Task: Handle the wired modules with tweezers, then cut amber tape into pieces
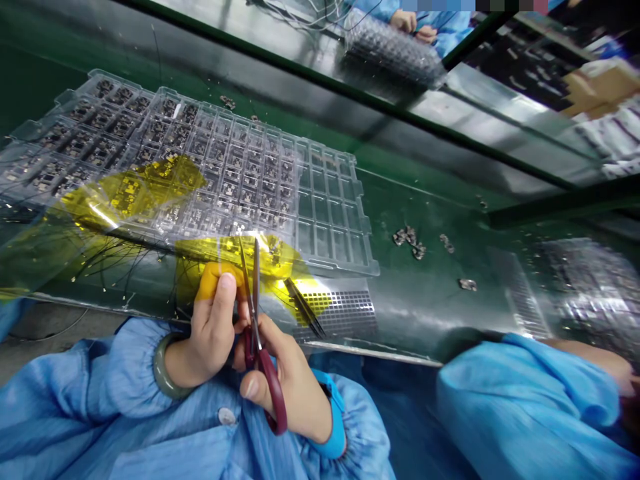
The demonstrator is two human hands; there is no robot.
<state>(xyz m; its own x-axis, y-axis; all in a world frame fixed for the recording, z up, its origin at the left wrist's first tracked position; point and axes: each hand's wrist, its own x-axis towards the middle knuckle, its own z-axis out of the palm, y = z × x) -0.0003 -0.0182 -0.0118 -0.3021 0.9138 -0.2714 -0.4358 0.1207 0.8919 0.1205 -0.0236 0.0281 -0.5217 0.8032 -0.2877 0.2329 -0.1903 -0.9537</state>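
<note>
My left hand pinches a translucent amber polyimide tape sheet with gold-patterned pieces on it, and a jade bangle sits on that wrist. My right hand grips dark red-handled scissors, their thin blades standing up against the tape. A clear plastic blister tray lies beyond my hands, its pockets filled with small dark circuit modules except for the empty right columns. Black tweezers rest on the tape just right of the scissors.
Small metallic scraps lie on the green bench. A perforated metal sheet sits near the front edge. A co-worker's blue sleeve fills the lower right, beside crinkled silver foil. Another person's hands appear at the top.
</note>
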